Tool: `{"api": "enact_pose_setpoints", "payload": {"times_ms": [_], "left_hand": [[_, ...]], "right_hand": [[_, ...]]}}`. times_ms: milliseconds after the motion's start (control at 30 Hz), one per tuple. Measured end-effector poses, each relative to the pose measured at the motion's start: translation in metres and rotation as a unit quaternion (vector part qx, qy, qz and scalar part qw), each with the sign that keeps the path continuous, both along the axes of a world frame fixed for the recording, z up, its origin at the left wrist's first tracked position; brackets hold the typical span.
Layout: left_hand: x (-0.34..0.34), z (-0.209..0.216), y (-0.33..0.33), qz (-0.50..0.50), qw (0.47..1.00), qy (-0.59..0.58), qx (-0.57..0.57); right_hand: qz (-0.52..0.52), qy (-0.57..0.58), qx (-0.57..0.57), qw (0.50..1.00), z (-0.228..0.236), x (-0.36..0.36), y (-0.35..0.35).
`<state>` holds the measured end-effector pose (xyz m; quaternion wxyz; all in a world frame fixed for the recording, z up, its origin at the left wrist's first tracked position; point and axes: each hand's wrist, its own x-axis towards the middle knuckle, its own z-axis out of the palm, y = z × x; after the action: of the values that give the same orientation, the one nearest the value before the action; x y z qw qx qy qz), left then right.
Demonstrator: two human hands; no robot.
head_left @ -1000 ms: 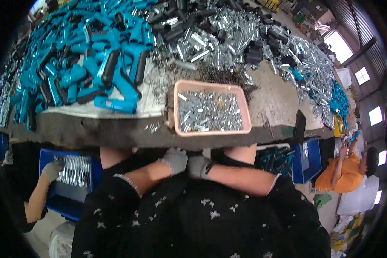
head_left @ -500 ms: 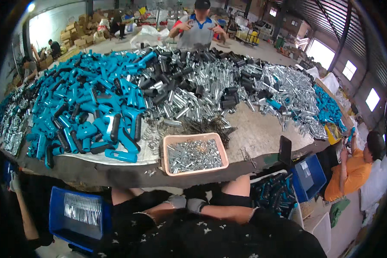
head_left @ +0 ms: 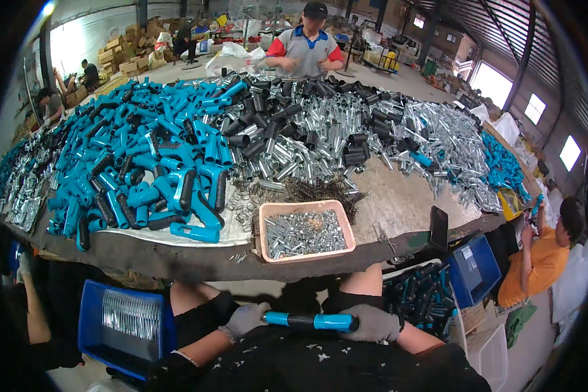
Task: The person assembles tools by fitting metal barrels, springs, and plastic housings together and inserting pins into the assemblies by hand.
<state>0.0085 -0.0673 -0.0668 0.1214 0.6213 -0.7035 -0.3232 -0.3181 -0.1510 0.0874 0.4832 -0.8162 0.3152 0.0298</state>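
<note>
Between my two hands, over my lap, lies a blue-and-black tubular tool handle, held roughly level. My left hand, in a grey glove, is closed on its left end. At the other end, which is dark, my right hand, gloved too, wraps round it. On the table edge ahead stands a pink tray of small metal pins. Blue pistol-shaped housings with black grips are heaped to its left. Behind the tray lie dark coil springs and a pile of metal tubes.
A blue bin with rows of metal strips stands by my left leg. To my right are a crate of blue-and-black parts and another blue bin. A phone sits at the table edge. Co-workers are across and on both sides.
My hands, together at my lap before, have moved apart and now hold the blue-and-black handle between them. The person across has lowered their hands. The whole view has shifted slightly.
</note>
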Motion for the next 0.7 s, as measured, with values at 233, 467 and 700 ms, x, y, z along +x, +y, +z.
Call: {"api": "enact_pose_setpoints", "payload": {"times_ms": [233,467,700], "left_hand": [[-0.005,-0.030,-0.012,-0.052,0.991,0.123,0.016],[0.017,-0.134,-0.061,0.029,0.979,0.200,-0.027],[-0.007,-0.142,-0.094,0.049,0.955,0.271,0.110]], "right_hand": [[-0.236,0.032,-0.031,0.971,0.036,-0.036,0.034],[-0.519,0.007,-0.226,0.824,0.128,-0.123,0.107],[-0.653,0.319,-0.314,0.611,0.111,-0.255,0.197]]}}
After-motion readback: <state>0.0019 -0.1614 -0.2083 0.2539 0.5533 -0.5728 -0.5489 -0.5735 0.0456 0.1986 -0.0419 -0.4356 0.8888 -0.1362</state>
